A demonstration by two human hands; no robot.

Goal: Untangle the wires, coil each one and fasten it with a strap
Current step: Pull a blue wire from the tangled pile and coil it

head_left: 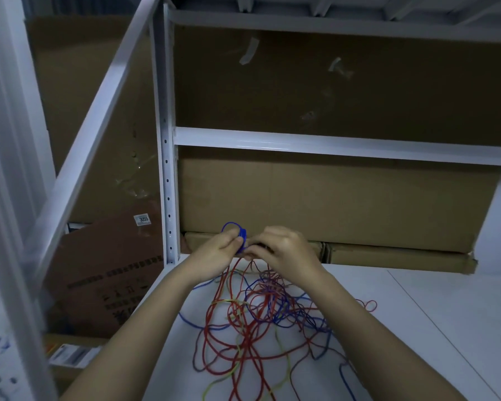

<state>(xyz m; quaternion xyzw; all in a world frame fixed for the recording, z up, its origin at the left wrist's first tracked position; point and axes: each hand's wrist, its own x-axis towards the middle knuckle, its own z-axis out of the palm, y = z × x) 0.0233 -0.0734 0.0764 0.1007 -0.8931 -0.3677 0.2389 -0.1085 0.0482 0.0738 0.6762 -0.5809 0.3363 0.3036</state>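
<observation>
Above the far edge of the white counter (pixel 434 319), your two hands meet, lifted off the surface. Your left hand (pixel 217 250) pinches a small blue wire coil (pixel 237 235) between thumb and curled fingers, with one loop standing up over the knuckles. Your right hand (pixel 281 250) is curled in against the same coil from the other side; what its fingertips grip is hidden.

Red strands run down from the hands into the tangle of wires (pixel 258 322), red, blue and yellow-green, sprawled over the middle of the counter between your forearms. One loose red loop (pixel 369 304) lies off to the right, apart from the pile. The counter to the right of it is bare white.

Just behind your hands stand cardboard boxes (pixel 330 204). A white shelf upright (pixel 168 198) rises close to your left hand, at the counter's left edge.
</observation>
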